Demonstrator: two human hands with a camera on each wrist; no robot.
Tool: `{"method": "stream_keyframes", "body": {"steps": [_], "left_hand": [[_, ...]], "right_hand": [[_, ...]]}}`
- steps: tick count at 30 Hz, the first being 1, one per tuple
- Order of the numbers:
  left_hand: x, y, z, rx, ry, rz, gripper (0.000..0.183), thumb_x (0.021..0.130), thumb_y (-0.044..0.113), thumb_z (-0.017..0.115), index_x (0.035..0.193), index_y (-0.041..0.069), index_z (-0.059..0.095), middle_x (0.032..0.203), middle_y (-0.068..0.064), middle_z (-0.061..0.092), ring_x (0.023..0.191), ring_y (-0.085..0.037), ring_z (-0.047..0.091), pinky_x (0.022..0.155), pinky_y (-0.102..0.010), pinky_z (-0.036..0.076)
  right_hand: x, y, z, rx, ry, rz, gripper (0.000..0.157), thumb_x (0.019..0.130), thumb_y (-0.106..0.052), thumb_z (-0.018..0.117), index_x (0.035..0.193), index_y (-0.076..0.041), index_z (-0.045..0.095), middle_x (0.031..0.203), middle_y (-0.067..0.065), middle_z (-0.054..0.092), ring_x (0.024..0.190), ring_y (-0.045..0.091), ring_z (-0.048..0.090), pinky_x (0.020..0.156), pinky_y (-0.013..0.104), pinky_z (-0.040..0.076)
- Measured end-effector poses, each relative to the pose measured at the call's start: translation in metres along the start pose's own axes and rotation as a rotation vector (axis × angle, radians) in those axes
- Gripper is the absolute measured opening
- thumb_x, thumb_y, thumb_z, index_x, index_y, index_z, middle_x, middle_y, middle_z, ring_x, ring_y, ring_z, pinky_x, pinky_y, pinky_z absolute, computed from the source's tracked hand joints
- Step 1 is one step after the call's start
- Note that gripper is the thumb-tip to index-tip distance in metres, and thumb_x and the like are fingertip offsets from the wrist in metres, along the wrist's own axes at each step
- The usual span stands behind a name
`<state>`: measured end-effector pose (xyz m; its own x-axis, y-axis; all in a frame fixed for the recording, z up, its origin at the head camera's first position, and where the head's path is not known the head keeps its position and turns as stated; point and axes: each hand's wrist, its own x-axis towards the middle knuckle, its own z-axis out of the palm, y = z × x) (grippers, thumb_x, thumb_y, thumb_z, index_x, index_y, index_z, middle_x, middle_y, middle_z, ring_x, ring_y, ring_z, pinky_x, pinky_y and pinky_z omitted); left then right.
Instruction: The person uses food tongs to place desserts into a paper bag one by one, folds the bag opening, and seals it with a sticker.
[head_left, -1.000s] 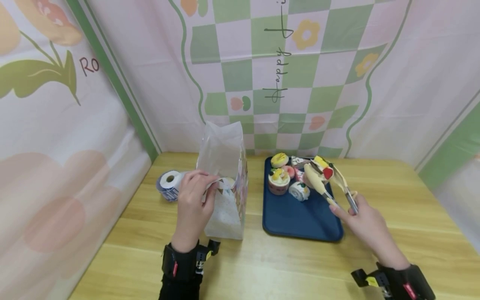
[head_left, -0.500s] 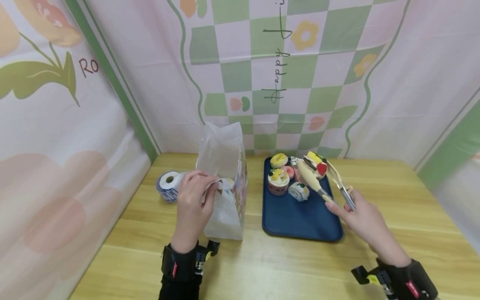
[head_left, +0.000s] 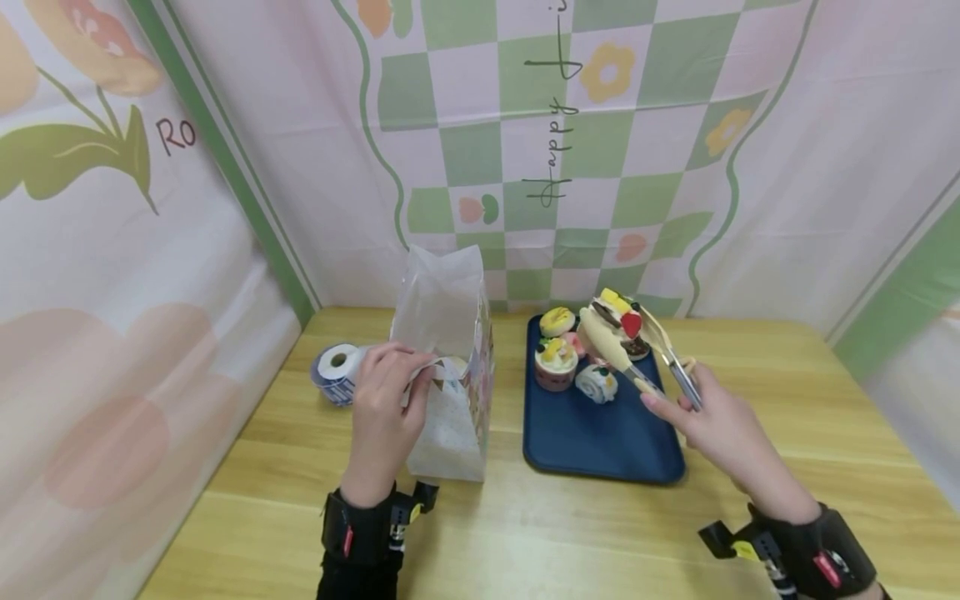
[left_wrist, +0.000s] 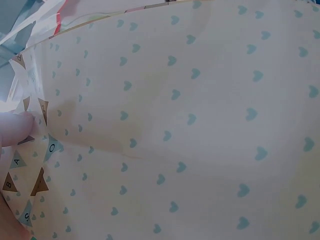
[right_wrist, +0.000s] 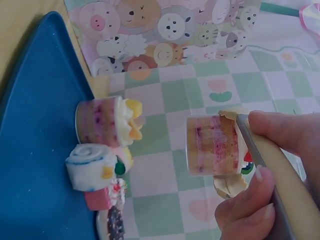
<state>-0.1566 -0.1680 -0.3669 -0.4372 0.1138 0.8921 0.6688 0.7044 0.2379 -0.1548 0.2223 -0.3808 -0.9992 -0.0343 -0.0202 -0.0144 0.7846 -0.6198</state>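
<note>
My left hand (head_left: 386, 408) pinches the near rim of an upright, open-topped paper bag (head_left: 448, 437). In the left wrist view, the bag's wall (left_wrist: 215, 110) shows small teal hearts and lettered triangles. My right hand (head_left: 727, 433) grips a pair of tongs (head_left: 682, 382) with cream-coloured tips. Between the tips is a clear dessert cup (right_wrist: 212, 147) with layered cake, topped with cream, yellow fruit and a strawberry. It is raised above the far right of a navy tray (head_left: 600, 442). Another dessert cup (head_left: 556, 364) and a white cake roll (head_left: 597, 384) stay on the tray.
A yellow-topped round pastry (head_left: 557, 321) and a chocolate-topped piece (head_left: 637, 349) lie toward the tray's back. Left of the bag sits a white roll in a blue-and-white holder (head_left: 337, 371). Printed curtains (head_left: 465, 150) hang behind the wooden table (head_left: 510, 542).
The tongs have lifted the dessert cup a little and carried it left over the tray, uncovering the chocolate-topped piece. My left hand has stayed at the bag's rim.
</note>
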Motion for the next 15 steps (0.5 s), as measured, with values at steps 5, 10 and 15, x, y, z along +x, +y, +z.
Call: {"method": "stream_keyframes", "body": {"steps": [5,10,15], "left_hand": [[0.0,0.0,0.0,-0.001,0.002,-0.002,0.009,0.087,0.006,0.07,0.096,0.004,0.07,0.088,-0.009,0.07,0.098,-0.029,0.061,0.094,-0.04,0.046],[0.0,0.0,0.0,-0.001,0.004,-0.002,0.009,0.087,0.007,0.07,0.096,0.004,0.07,0.088,-0.009,0.07,0.098,-0.029,0.061,0.094,-0.04,0.047],[0.001,0.0,-0.001,0.003,0.0,-0.004,0.01,0.087,0.007,0.07,0.097,0.005,0.07,0.089,-0.009,0.071,0.098,-0.028,0.061,0.093,-0.04,0.047]], "right_hand": [[0.001,-0.008,-0.004,0.009,-0.009,-0.015,0.06,0.091,-0.063,0.053,0.103,-0.006,0.039,0.078,0.008,0.048,0.057,0.017,0.051,0.046,0.028,0.04],[0.003,-0.014,-0.01,0.019,-0.015,-0.021,0.061,0.091,-0.063,0.053,0.106,-0.006,0.038,0.079,0.009,0.047,0.057,0.017,0.051,0.046,0.028,0.04],[0.002,-0.021,-0.014,0.011,-0.02,-0.031,0.062,0.091,-0.063,0.054,0.108,-0.006,0.039,0.081,0.009,0.046,0.057,0.017,0.052,0.046,0.028,0.041]]}}
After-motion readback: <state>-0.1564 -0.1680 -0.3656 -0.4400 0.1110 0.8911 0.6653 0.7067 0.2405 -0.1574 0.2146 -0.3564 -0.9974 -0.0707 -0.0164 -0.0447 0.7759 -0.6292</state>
